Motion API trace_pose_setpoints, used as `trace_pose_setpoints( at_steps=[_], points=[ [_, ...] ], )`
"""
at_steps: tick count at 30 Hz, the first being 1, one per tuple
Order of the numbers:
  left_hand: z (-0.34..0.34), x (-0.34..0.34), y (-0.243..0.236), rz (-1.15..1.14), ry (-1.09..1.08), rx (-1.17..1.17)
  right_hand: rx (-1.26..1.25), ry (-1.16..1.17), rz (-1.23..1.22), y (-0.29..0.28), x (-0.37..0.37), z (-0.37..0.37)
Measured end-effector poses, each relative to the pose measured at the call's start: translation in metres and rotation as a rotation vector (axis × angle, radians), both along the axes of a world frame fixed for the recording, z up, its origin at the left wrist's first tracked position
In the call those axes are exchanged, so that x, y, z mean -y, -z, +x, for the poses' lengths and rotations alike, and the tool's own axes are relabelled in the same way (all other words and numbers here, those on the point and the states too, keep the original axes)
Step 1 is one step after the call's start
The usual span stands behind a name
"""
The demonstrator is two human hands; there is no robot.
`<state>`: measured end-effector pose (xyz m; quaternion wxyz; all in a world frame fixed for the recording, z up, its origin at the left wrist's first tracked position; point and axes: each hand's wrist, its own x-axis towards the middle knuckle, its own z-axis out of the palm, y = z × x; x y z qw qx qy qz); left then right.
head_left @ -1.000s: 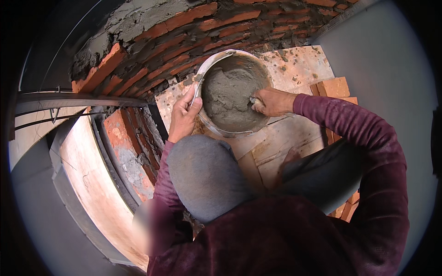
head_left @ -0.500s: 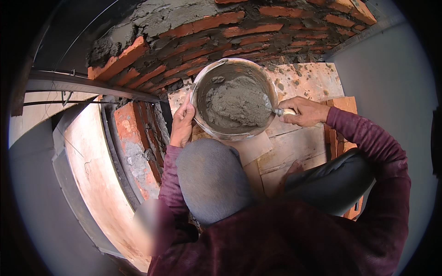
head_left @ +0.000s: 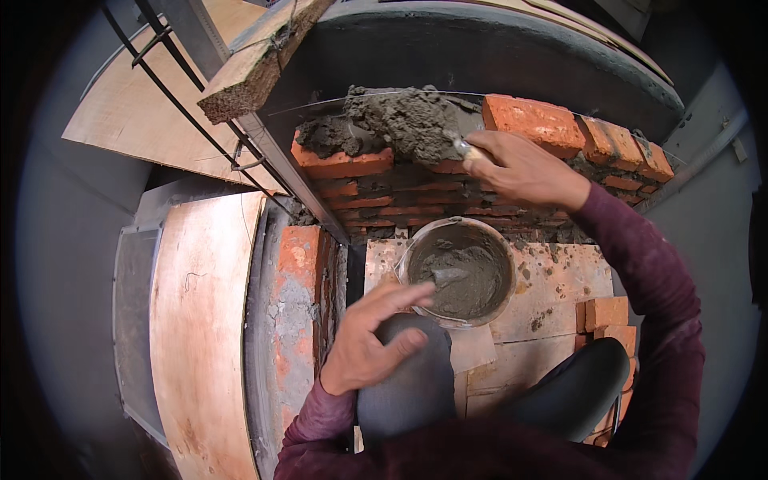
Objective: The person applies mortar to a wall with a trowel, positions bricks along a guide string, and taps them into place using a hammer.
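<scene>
My right hand (head_left: 520, 166) grips the handle of a trowel (head_left: 462, 146), held over the top of the brick wall (head_left: 352, 164). A large heap of wet grey mortar (head_left: 404, 120) covers the trowel's blade, and I cannot tell whether it touches the wall top. My left hand (head_left: 372, 340) is held above my knee with its fingers stretched out, holding nothing. Just beyond its fingertips stands the bucket (head_left: 504, 308), partly filled with mortar (head_left: 468, 280). A smooth scooped hollow shows in that mortar.
A taut string (head_left: 320, 102) runs along the wall top beside laid bricks (head_left: 534, 124). Overhead at left juts a wooden beam (head_left: 248, 76), near steel rods (head_left: 180, 96). Loose bricks (head_left: 606, 314) are stacked at right on boards (head_left: 528, 320). A plywood sheet (head_left: 200, 320) stands left.
My right hand has lifted the trowel with a load of mortar from the bucket up to the wall top. My left hand has let go of the bucket's rim. The view has shifted toward the wall.
</scene>
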<state>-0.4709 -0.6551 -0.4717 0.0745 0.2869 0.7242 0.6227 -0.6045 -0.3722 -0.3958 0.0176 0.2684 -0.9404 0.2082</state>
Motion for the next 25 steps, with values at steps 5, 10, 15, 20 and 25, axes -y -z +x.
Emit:
trace_pose_setpoints(
  at_steps=[5,10,15,20,25],
  points=[
    [0.041,-0.053,-0.007,0.125,0.757,-0.131,-0.510,0.155,0.311,0.053,0.069,-0.048],
    [0.047,-0.036,0.018,-0.250,0.915,-0.338,-0.588,0.165,0.346,0.064,0.082,-0.050],
    [0.042,-0.028,0.019,-0.190,0.905,-0.310,-0.623,0.167,0.256,0.068,0.080,-0.044],
    [0.041,-0.028,0.023,-0.202,0.912,-0.313,-0.452,0.204,0.049,0.046,0.070,-0.040],
    [0.040,-0.018,0.024,-0.188,0.935,-0.263,0.656,0.396,-0.549,0.019,0.062,0.020]
  ],
)
